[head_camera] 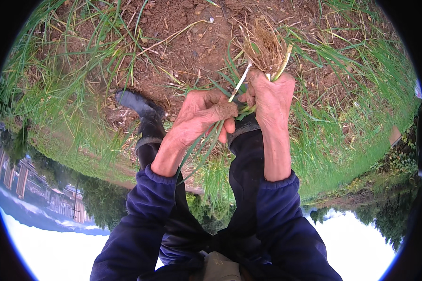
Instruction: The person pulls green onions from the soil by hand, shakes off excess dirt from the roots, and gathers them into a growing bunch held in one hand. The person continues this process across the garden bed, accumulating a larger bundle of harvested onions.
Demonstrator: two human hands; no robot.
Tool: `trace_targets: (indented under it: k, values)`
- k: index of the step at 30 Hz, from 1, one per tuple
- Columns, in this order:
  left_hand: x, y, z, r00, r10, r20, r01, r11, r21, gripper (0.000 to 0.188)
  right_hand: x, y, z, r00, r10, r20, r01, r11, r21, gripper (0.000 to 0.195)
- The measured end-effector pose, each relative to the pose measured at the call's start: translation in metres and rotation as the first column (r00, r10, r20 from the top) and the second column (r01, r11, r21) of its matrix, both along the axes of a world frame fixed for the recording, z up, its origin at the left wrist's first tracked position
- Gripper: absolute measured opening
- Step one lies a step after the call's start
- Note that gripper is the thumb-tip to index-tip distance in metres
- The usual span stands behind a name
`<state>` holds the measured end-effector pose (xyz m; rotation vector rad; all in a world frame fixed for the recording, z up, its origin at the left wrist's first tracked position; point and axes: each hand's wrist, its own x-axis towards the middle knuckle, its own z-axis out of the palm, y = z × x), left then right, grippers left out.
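Observation:
My left hand [207,116] pinches one slender onion-like plant [240,83] between thumb and fingers. Its white stem slants up to the right, while long green leaves [202,154] trail below the hand. Close beside it, my right hand [270,87] is closed around a bunch of similar plants. A tangle of brown fibrous roots [263,47] sticks out above that fist, along with a pale yellow-green stalk [283,62]. Some green leaves of the bunch show between the two hands. Soil coats the fingers of both hands.
Bare reddish-brown soil [193,45] lies before me, with a small white bulb [211,20] on a dry stalk. Tall green grass-like leaves [74,66] flank it on both sides. My dark boot [137,102] stands on the left. Trees and buildings show at the lower rim.

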<state>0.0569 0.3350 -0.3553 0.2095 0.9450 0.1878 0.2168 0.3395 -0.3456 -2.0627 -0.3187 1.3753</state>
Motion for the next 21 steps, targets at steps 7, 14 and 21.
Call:
trace_targets:
  k: [7,14,21]
  values:
    - [0.007,0.002,-0.006,0.973,0.136,-0.188,-0.107,0.982,0.157,0.016,-0.008,0.001,-0.001,0.998,-0.003,-0.06,-0.002,0.997,-0.081,0.02]
    - [0.004,-0.002,-0.014,0.935,0.128,-0.331,-0.009,0.94,0.34,0.016,-0.005,-0.002,-0.004,0.885,-0.302,-0.355,0.283,0.953,-0.105,0.027]
    - [-0.004,-0.005,-0.027,0.888,0.155,-0.433,0.027,0.922,0.386,0.016,0.009,-0.006,-0.006,0.405,-0.61,-0.681,0.647,0.718,-0.258,0.023]
